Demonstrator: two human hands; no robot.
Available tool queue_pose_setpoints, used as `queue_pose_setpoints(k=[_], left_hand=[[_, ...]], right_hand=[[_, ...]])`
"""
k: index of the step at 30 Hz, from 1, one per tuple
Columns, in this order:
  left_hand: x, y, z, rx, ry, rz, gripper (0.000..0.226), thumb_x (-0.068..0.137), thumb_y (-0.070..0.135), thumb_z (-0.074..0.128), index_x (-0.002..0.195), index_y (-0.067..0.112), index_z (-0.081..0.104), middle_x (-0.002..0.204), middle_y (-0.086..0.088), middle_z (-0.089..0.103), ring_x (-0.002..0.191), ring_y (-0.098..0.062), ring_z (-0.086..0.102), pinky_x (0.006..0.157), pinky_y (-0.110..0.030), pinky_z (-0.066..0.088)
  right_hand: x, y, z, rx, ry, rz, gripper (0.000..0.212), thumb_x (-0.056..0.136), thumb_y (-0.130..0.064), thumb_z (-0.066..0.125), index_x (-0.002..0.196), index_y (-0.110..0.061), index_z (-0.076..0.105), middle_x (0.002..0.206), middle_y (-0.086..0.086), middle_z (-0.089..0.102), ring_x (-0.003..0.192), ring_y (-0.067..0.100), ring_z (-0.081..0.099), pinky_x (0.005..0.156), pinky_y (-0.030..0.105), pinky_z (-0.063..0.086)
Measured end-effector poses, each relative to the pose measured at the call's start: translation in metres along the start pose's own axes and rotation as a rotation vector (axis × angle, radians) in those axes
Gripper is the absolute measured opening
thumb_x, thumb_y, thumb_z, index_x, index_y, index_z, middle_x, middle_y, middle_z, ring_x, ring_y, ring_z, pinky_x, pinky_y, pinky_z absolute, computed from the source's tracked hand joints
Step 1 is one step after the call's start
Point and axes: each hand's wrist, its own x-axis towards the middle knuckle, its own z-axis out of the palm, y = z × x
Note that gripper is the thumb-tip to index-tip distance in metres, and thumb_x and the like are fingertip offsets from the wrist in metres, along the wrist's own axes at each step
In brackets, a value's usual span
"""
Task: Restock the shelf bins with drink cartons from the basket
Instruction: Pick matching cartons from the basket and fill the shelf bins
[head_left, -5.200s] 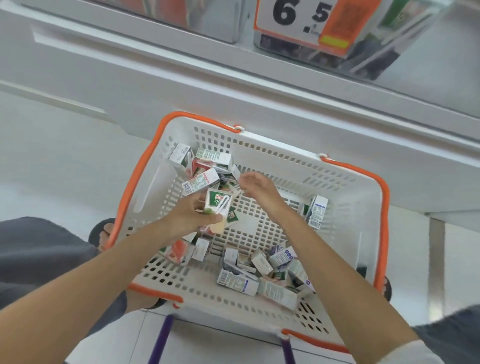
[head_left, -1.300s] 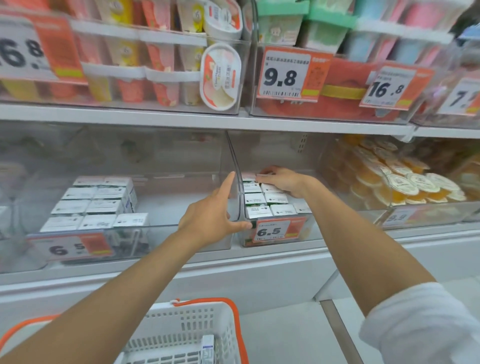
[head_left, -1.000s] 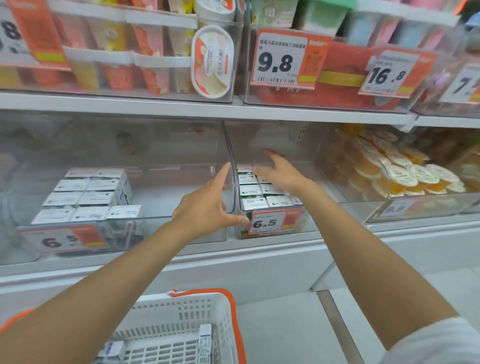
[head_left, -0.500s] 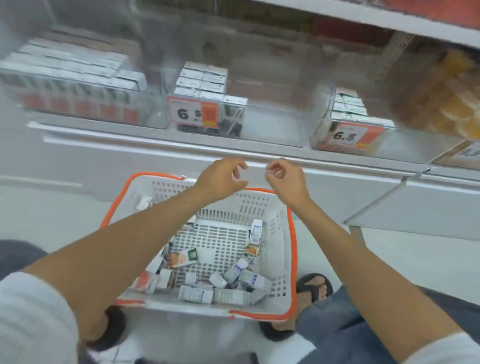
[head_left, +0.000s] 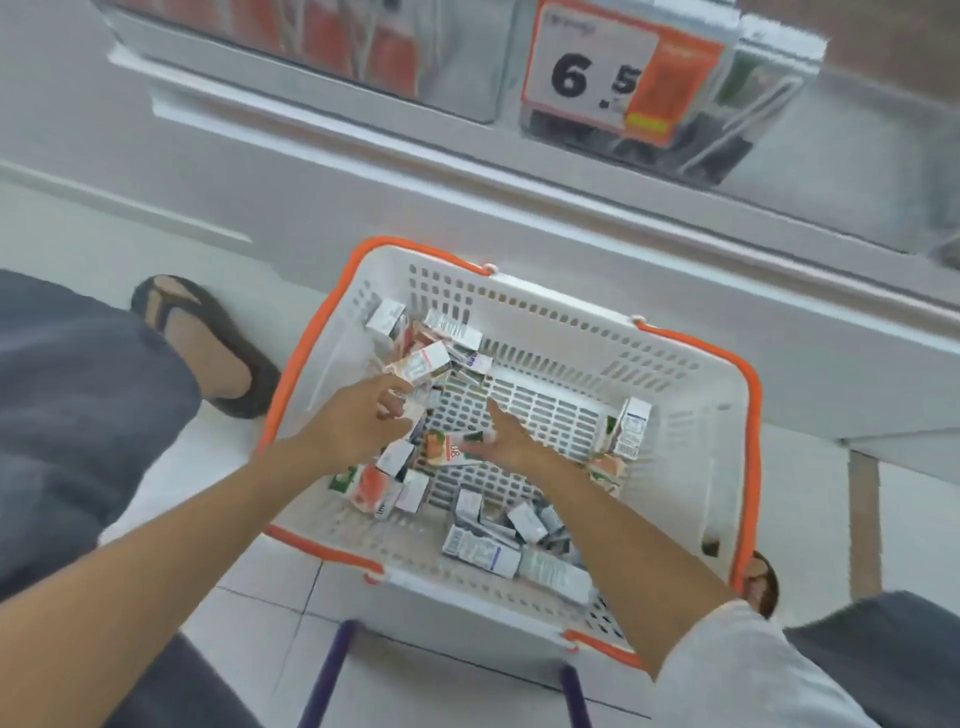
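A white basket with an orange rim (head_left: 748, 415) stands on the floor below the shelf and holds several small drink cartons. My left hand (head_left: 358, 423) reaches into it with loosely curled fingers, right by a white carton (head_left: 422, 364) in the far left pile. My right hand (head_left: 511, 441) is beside it, fingers closed around an orange-printed carton (head_left: 449, 451) lying on the basket floor. More cartons lie at the near side (head_left: 480, 551), and one stands upright against the right wall (head_left: 631, 426). A clear shelf bin (head_left: 753, 109) with a 6.5 price tag (head_left: 597, 78) is above.
The white shelf base (head_left: 519, 208) runs right behind the basket. My sandalled foot (head_left: 202, 343) and grey-clad leg are to the left, and another foot (head_left: 761, 577) is at the basket's right corner. Two purple bars (head_left: 327, 670) stick out below the basket.
My view dropped from the shelf bins to the basket. Both hands, empty and above the rim half a second ago, went down inside; the right hand took hold of an orange-printed carton.
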Motion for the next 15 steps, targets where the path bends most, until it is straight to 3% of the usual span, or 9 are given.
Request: queue_pose_setpoints(k=[2,3,4,5,6,7,9,12,15], left_hand=[[0.002,-0.007,0.004,0.005,-0.023,0.004,0.034,0.086,0.019,0.07,0.117,0.024,0.059,0.096,0.001,0.062,0.073,-0.009,0.057,0.06,-0.016,0.043],[0.002,-0.011,0.005,0.009,-0.02,0.002,0.034,0.086,0.02,0.07,0.117,0.025,0.059,0.097,0.002,0.062,0.074,-0.008,0.057,0.063,-0.016,0.044],[0.001,-0.015,0.005,0.013,-0.012,-0.008,0.033,0.086,0.021,0.07,0.117,0.026,0.06,0.097,0.004,0.062,0.075,-0.008,0.058,0.065,-0.018,0.046],[0.001,-0.018,0.005,0.019,-0.001,-0.022,0.03,0.087,0.021,0.069,0.114,0.028,0.06,0.097,0.005,0.062,0.075,-0.008,0.059,0.068,-0.021,0.049],[0.0,-0.02,0.004,0.022,0.011,-0.034,0.028,0.087,0.02,0.068,0.111,0.03,0.06,0.097,0.007,0.062,0.075,-0.008,0.06,0.068,-0.024,0.05],[0.0,-0.022,0.003,0.019,0.024,-0.041,0.026,0.087,0.02,0.068,0.108,0.032,0.06,0.095,0.008,0.062,0.075,-0.008,0.06,0.066,-0.024,0.05],[-0.002,-0.024,0.002,-0.004,0.045,-0.045,0.023,0.088,0.018,0.067,0.102,0.034,0.059,0.093,0.009,0.062,0.074,-0.008,0.059,0.062,-0.02,0.046],[-0.007,-0.022,0.004,-0.029,0.03,-0.066,0.023,0.088,0.018,0.067,0.105,0.032,0.061,0.094,0.009,0.063,0.077,-0.008,0.061,0.059,-0.016,0.043],[-0.01,-0.02,0.005,-0.032,0.005,-0.064,0.026,0.088,0.016,0.066,0.112,0.026,0.061,0.098,0.005,0.063,0.078,-0.006,0.061,0.062,-0.015,0.043]], right_hand=[[0.017,0.001,0.019,-0.272,0.026,0.025,0.085,0.091,-0.045,0.062,0.155,-0.015,0.015,0.162,0.011,0.006,0.149,0.032,0.009,0.119,0.045,0.019],[0.021,0.005,0.029,-0.325,0.076,0.008,0.071,0.092,-0.039,0.064,0.148,-0.012,0.03,0.156,0.014,0.021,0.144,0.033,0.021,0.115,0.043,0.027],[0.024,0.01,0.038,-0.311,0.126,-0.025,0.049,0.09,-0.029,0.066,0.131,-0.013,0.043,0.138,0.013,0.038,0.128,0.031,0.038,0.102,0.037,0.038],[0.023,0.014,0.045,-0.265,0.156,-0.052,0.032,0.088,-0.019,0.066,0.112,-0.016,0.045,0.117,0.009,0.044,0.106,0.024,0.046,0.083,0.029,0.042],[0.022,0.017,0.049,-0.222,0.161,-0.059,0.03,0.086,-0.013,0.066,0.104,-0.017,0.042,0.104,0.005,0.043,0.091,0.019,0.045,0.068,0.025,0.039],[0.021,0.017,0.048,-0.174,0.142,-0.038,0.034,0.084,-0.01,0.067,0.106,-0.015,0.041,0.102,0.005,0.044,0.088,0.018,0.047,0.063,0.025,0.037],[0.016,0.014,0.037,-0.19,0.053,0.052,0.047,0.084,-0.014,0.071,0.123,-0.009,0.045,0.111,0.01,0.051,0.1,0.026,0.057,0.068,0.03,0.045],[0.012,0.016,0.022,-0.224,-0.06,0.11,0.043,0.086,-0.017,0.071,0.123,-0.004,0.056,0.12,0.014,0.06,0.104,0.028,0.062,0.075,0.034,0.05],[0.005,0.02,0.027,-0.012,-0.038,0.094,0.04,0.087,-0.007,0.069,0.121,-0.008,0.047,0.138,0.013,0.045,0.098,0.024,0.055,0.071,0.033,0.046]])
